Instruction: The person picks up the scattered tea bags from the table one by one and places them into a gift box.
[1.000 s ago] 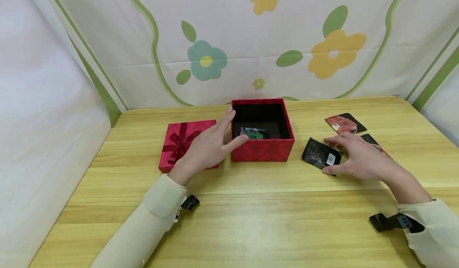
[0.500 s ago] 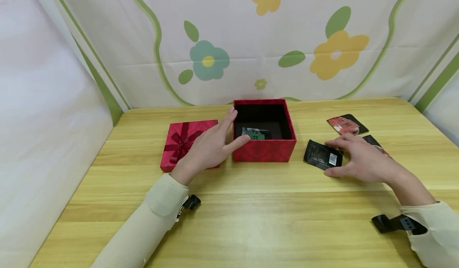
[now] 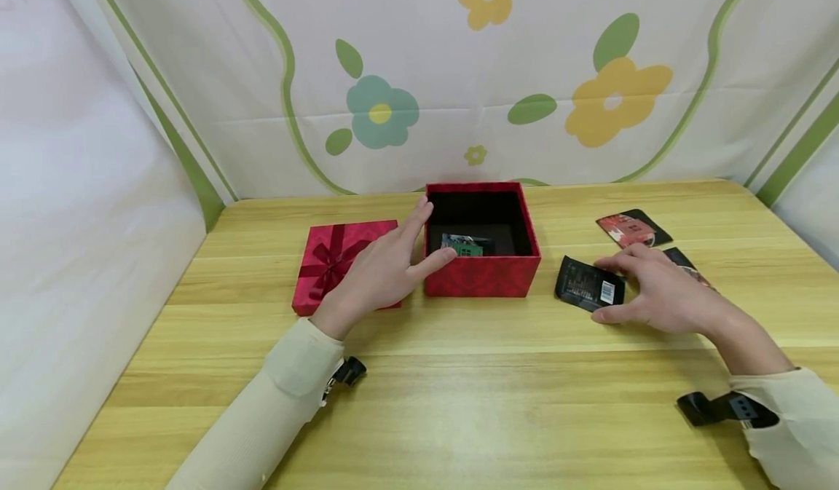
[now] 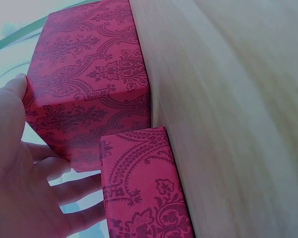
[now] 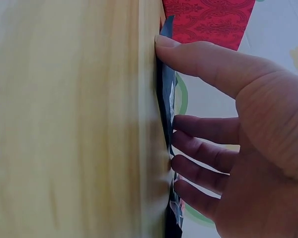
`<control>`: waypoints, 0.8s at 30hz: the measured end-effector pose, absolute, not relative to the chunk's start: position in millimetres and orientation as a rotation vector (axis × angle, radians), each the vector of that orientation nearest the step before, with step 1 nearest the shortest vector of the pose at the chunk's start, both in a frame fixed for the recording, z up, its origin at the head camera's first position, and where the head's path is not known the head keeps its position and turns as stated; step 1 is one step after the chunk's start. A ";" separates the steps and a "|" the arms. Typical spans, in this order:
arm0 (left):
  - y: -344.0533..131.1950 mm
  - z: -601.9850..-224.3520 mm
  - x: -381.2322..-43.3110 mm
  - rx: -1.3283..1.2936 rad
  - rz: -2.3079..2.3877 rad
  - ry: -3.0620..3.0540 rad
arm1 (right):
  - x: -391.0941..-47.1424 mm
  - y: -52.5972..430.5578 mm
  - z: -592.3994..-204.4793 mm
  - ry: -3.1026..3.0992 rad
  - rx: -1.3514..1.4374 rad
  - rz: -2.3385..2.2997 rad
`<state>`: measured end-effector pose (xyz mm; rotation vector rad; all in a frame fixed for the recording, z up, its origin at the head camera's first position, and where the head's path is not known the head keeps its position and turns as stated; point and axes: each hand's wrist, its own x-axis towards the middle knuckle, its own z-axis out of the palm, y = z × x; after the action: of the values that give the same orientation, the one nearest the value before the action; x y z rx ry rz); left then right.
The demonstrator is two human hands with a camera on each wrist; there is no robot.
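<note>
A red patterned box (image 3: 481, 275) with a black inside stands without its lid at the table's back middle; a green-printed packet (image 3: 467, 248) lies in it. My left hand (image 3: 383, 268) rests on the box's near left corner, thumb over the front rim and straight fingers along the left side. To the right, a black packet (image 3: 580, 282) with a white barcode label lies on the table. My right hand (image 3: 655, 290) is over its right end, fingers loosely spread; in the right wrist view the thumb (image 5: 169, 44) touches the packet's edge.
The red lid (image 3: 317, 264) with a ribbon bow lies left of the box, partly under my left hand. Beyond my right hand are a red-and-black packet (image 3: 632, 228) and another dark packet (image 3: 684, 263), partly hidden. A flowered cloth (image 3: 446, 126) hangs behind the table.
The black packet lies slightly flatter than a second ago. Both hands stay almost where they were, and the head view has shifted slightly.
</note>
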<state>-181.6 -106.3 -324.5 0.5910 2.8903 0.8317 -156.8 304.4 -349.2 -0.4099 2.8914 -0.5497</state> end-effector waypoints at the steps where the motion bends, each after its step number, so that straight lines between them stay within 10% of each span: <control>1: -106.2 -324.6 -181.7 0.590 0.832 2.891 | -156.9 304.3 -349.2 2.891 -0.409 -0.553; 24: -107.4 -326.6 -182.0 0.608 0.835 2.890 | -156.3 300.5 -344.4 2.960 -0.463 -0.597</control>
<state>-182.0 -107.4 -326.6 0.6077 2.8895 0.8351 -156.3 300.5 -344.4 -0.4634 2.9600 -0.5967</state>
